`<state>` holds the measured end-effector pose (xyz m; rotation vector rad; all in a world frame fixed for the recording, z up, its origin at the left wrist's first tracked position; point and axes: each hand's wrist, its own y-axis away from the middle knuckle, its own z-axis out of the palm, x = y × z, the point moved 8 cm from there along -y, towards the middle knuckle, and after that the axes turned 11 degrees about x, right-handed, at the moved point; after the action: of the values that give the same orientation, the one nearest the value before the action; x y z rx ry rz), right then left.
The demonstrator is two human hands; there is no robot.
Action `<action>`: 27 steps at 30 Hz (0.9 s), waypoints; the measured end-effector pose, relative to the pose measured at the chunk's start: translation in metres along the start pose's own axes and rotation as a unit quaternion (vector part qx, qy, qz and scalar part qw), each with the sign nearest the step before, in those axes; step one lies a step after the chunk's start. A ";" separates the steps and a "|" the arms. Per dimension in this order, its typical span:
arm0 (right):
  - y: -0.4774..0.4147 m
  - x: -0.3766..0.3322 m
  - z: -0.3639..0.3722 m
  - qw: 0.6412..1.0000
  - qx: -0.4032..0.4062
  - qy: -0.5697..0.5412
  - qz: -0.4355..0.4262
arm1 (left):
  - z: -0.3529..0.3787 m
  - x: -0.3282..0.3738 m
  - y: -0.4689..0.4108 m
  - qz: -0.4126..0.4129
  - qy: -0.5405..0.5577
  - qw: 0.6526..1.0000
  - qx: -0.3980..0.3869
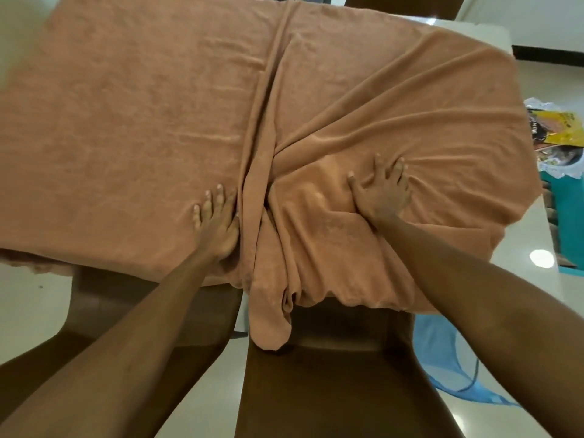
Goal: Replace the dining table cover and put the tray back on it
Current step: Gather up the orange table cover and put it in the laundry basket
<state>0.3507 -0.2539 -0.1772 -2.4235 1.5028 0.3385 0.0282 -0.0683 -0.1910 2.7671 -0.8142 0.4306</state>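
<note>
A peach-brown cloth cover (132,121) lies over the dining table. Its left half is flat; a thick bunched fold (262,172) runs down the middle and hangs over the near edge. My left hand (215,226) presses flat on the smooth cloth just left of that fold, fingers straight. On the wrinkled right half, my right hand (382,191) presses down with fingers spread, and creases radiate from it. The bare white tabletop (480,31) shows at the far right corner. No tray is in view.
Two dark brown chairs (331,374) stand against the near edge, one under each arm. A chair back (401,4) shows at the far side. Colourful packets (559,134) lie on a teal box (572,216) at the right. Blue netting (442,358) lies on the glossy floor.
</note>
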 end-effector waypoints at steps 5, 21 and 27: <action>-0.012 -0.100 0.024 0.992 -0.059 -0.071 -0.089 | -0.002 -0.001 0.001 -0.004 0.019 0.999 0.031; -0.125 -0.027 0.007 0.998 -0.001 -0.039 -0.046 | -0.057 0.030 -0.073 -0.146 0.180 0.946 0.228; -0.153 -0.052 0.010 0.990 0.000 -0.126 -0.058 | -0.024 0.042 -0.114 -0.186 0.068 0.974 0.113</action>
<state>0.4655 -0.1418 -0.1535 -2.3511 1.2477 0.5954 0.1200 0.0124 -0.1691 2.9635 -0.2153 0.6626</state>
